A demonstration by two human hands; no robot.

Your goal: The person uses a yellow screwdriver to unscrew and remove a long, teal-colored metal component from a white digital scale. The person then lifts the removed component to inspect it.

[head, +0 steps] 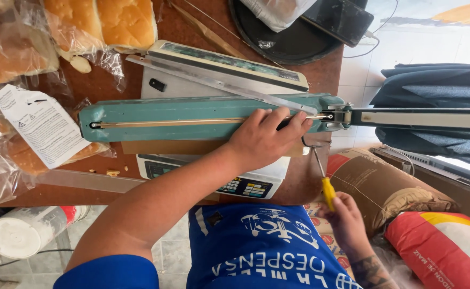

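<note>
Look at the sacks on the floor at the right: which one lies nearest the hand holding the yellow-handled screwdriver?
The brown paper sack, right beside the right hand with the screwdriver. The red and yellow sack lies farther out.

Teal painted-metal heat sealer (192, 119), matt and scuffed; yellow glossy plastic-handled screwdriver (327, 191) with bare steel shaft; crinkled clear plastic bread bags (10, 59) at ten o'clock

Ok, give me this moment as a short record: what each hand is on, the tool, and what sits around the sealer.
left hand: pressed flat on the teal heat sealer, near its hinge end
right hand: grips the yellow-handled screwdriver, tip up under the hinge
sealer arm: swung open to the right
under sealer: digital scale
left of sealer: bagged bread
table: brown
</note>
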